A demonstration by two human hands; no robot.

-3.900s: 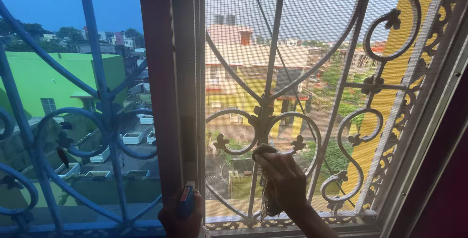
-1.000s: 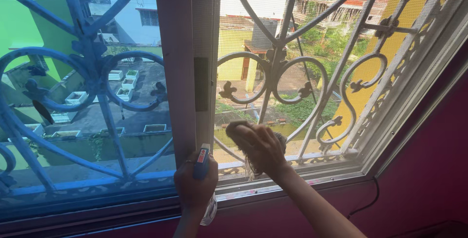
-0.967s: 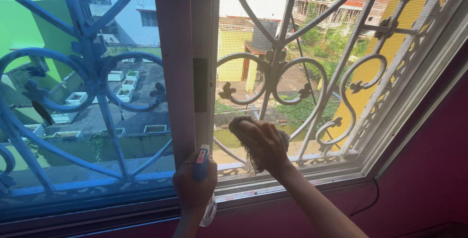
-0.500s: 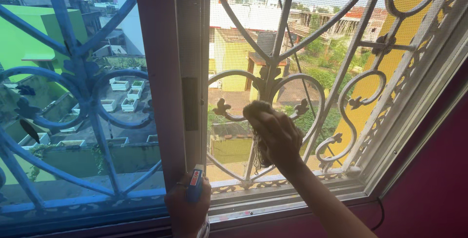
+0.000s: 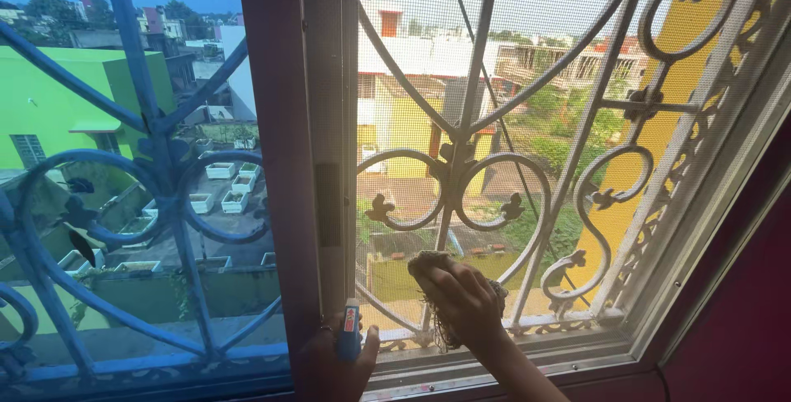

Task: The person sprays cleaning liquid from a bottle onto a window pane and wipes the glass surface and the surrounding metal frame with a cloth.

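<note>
Wiping in hand: a frayed grey-brown cloth point(image 5: 437, 266) pressed flat against the mesh screen point(image 5: 527, 64), low down near the bottom edge of the window frame point(image 5: 511, 352). Bunched under the right hand point(image 5: 463, 303), fingers closed over it, loose threads hanging below. Just left, at the frame's bottom edge by the centre post point(image 5: 284, 163), the left hand point(image 5: 334, 365) wrapped around a blue-capped spray bottle point(image 5: 351, 332), held upright. Scrolled iron grille point(image 5: 461, 179) beyond the mesh. Judged next: firm, even pressure across the unwiped mesh, without pushing it out of its frame.
</note>
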